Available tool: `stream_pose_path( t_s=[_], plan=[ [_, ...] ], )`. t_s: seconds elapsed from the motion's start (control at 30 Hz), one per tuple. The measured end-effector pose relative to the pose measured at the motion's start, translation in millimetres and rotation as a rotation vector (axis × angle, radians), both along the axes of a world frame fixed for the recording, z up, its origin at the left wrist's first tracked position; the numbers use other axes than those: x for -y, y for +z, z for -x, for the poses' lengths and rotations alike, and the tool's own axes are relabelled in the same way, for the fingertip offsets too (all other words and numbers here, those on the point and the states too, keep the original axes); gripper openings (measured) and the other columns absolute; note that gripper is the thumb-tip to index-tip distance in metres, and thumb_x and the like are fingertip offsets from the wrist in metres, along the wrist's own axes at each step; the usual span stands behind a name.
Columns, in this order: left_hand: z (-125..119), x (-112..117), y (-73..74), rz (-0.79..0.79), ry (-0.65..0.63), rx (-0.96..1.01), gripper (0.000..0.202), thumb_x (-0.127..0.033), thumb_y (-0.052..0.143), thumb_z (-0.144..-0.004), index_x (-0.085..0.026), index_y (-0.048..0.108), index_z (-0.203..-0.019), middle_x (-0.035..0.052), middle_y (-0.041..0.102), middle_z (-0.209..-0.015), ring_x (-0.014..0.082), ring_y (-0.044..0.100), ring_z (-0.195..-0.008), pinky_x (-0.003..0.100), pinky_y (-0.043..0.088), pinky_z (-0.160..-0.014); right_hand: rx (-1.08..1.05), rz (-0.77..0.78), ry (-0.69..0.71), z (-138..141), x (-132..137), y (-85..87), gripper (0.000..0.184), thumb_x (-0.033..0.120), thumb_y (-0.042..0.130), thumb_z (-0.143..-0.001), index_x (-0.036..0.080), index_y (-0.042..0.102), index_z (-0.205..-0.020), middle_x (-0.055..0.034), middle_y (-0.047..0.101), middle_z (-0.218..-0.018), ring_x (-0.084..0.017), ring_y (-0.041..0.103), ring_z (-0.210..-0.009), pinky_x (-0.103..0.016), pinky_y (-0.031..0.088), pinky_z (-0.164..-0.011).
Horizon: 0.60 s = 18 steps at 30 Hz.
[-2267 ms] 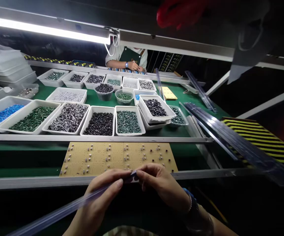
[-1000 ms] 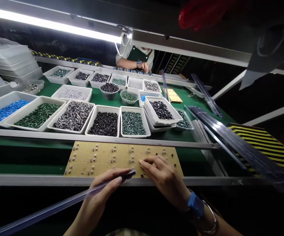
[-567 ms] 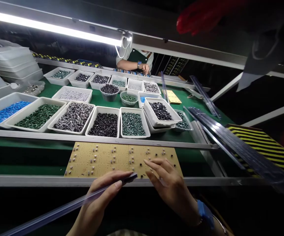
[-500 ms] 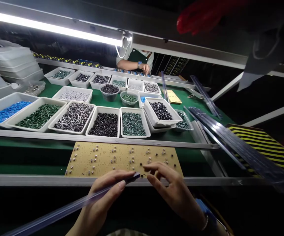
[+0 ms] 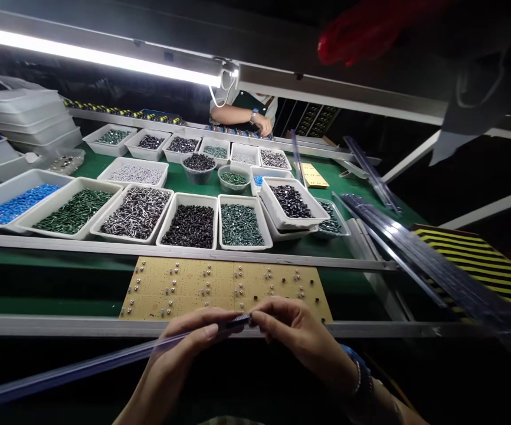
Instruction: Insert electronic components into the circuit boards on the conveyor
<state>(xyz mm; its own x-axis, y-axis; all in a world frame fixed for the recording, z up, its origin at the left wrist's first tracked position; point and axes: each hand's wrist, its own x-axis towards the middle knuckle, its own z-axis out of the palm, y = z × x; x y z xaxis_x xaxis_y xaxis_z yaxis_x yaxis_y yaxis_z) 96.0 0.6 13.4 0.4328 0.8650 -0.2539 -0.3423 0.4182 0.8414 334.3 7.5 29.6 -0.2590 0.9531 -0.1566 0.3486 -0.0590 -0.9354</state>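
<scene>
My left hand (image 5: 189, 339) is closed around a long clear plastic tube (image 5: 82, 369) that slants down to the lower left. Dark small parts show inside the tube's end, beyond the left fingertips. My right hand (image 5: 297, 327) pinches at that open end, thumb and forefinger together; the small dark part between them is mostly hidden. Just behind both hands lies a tan circuit board panel (image 5: 220, 280). It carries rows of small silver and grey parts, and several black parts stand on its right half.
Several white trays of small components, such as a tray of black parts (image 5: 189, 227), line the green bench. More clear tubes (image 5: 392, 248) lie at the right beside a yellow-and-black striped surface (image 5: 485, 260). A metal rail (image 5: 61, 324) runs along the front. Across the bench a person's hand (image 5: 262, 124) works.
My right hand has moved left from over the board to the tube's end, and its fingers have closed there. The tube now tilts less steeply in my left hand.
</scene>
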Motion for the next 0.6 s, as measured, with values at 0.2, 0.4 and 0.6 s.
stream_pose_path(
  t_s=[0.2,0.4,0.6],
  plan=[
    [-0.2,-0.4,-1.9,-0.109,0.057,-0.172,0.03,-0.038,0.063,-0.094,-0.023,0.08,-0.114,0.0094,0.076,-0.126,0.0349,0.065,-0.126,0.05,0.045,-0.117,0.71,-0.805,0.002,-17.8,-23.6,-21.1,0.024,0.02,0.055,-0.102,0.019,0.075,-0.115,-0.0124,0.072,-0.107,-0.027,0.065,-0.1,-0.043,0.056,-0.087],
    [-1.4,-2.0,-8.5,-0.109,0.018,-0.164,0.031,-0.038,0.062,-0.095,-0.023,0.08,-0.115,0.0093,0.077,-0.125,0.0341,0.066,-0.126,0.048,0.048,-0.115,0.873,-0.873,0.085,-17.0,-25.5,-20.8,0.024,0.013,0.054,-0.101,0.016,0.072,-0.115,-0.0131,0.07,-0.107,-0.028,0.065,-0.101,-0.042,0.058,-0.087],
    [0.2,-3.5,-9.2,-0.082,0.007,-0.13,0.031,-0.037,0.062,-0.095,-0.023,0.079,-0.116,0.009,0.076,-0.126,0.0342,0.064,-0.127,0.048,0.046,-0.117,0.89,-0.86,0.088,-16.9,-27.4,-19.3,0.021,0.012,0.056,-0.1,0.015,0.071,-0.114,-0.0122,0.069,-0.107,-0.027,0.064,-0.099,-0.041,0.057,-0.086]
  ],
)
